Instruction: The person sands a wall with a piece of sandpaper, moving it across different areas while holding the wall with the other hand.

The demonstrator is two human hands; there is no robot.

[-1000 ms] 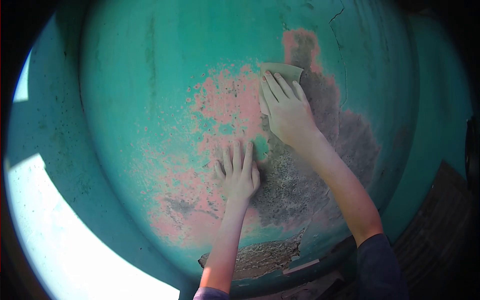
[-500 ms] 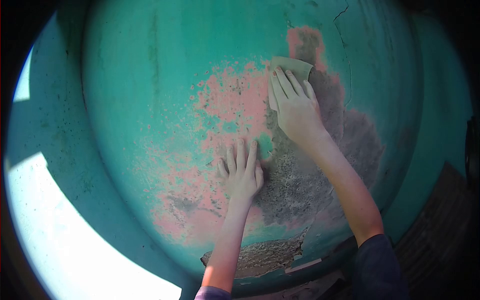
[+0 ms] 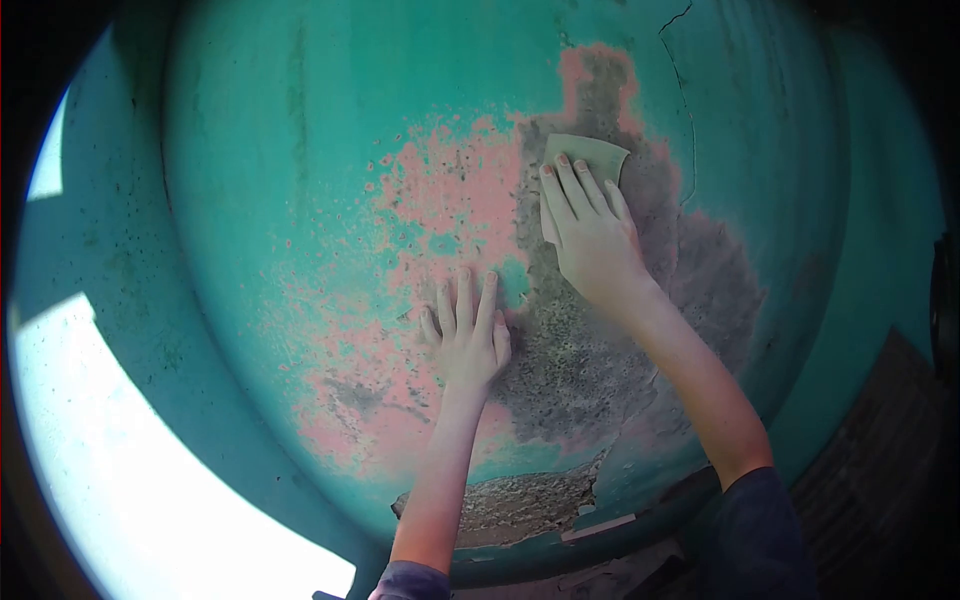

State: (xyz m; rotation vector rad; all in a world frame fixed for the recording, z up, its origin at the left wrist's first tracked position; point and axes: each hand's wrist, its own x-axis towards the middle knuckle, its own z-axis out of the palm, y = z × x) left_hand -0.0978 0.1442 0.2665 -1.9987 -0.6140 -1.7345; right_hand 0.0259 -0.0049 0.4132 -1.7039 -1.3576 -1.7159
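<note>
My right hand (image 3: 598, 245) presses a greenish-grey sheet of sandpaper (image 3: 598, 152) flat against the wall, its fingers laid over the sheet. One edge of the sheet shows along the forefinger side; the face against the wall is hidden. Lower and to the left, my left hand (image 3: 466, 345) rests on the wall with fingers spread, holding nothing. Both hands look dusty. Around them the green painted wall (image 3: 330, 150) is worn to a pink layer (image 3: 455, 185) and, under the sandpaper, to a rough grey patch (image 3: 590, 365).
A thin crack (image 3: 686, 105) runs down the paint at upper right. Near the bottom, a broken-out hole (image 3: 525, 505) bares coarse material, with a chipped pale edge (image 3: 598, 528) beside it. Bright sunlight (image 3: 150, 470) falls on the surface at left.
My right hand has slid down the wall with the sandpaper, baring more grey above it. My left hand stays at the same spot, while the whole view has shifted slightly.
</note>
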